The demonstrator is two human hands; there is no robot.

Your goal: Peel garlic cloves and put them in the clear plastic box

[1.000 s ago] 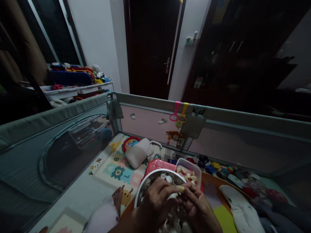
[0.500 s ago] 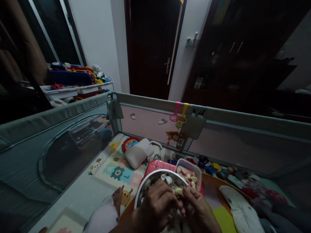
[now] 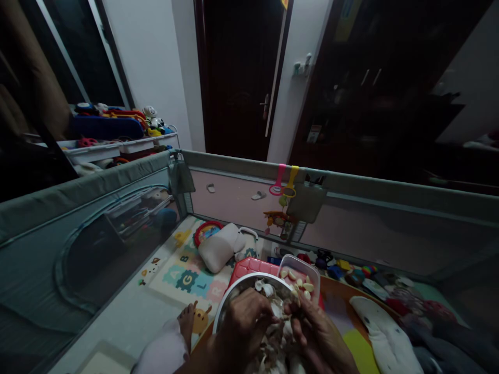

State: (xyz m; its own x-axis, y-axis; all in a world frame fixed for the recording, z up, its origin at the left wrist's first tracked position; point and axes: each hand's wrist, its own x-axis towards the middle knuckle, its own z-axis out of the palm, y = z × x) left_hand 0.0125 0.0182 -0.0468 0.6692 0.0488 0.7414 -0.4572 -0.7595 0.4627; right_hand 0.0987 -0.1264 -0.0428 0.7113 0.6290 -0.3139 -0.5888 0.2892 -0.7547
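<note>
Over a steel bowl (image 3: 223, 306) of garlic and loose papery skins (image 3: 268, 356), my two hands work close together. My right hand (image 3: 322, 332) pinches a pale garlic clove (image 3: 295, 297) between thumb and fingers, near the bowl's right rim. On the left side, my left hand (image 3: 247, 319) is closed with its fingertips drawn together, beside a white bit of garlic; what they hold, if anything, is unclear. Just behind the right hand stands a clear plastic box (image 3: 317, 283) with several peeled cloves (image 3: 299, 283) in it.
Bowl and box rest on a red stool (image 3: 251, 266). A bare foot (image 3: 186, 319) is at the left on the playmat (image 3: 161, 283). Beyond lie a white cushion-like object (image 3: 220, 249) and toys (image 3: 343, 265). A mesh playpen fence (image 3: 234, 160) surrounds the area.
My hands have moved slightly apart. The clove now sits in the right hand's fingers, closer to the box, and the left hand has drawn back a little. The view has shifted slightly.
</note>
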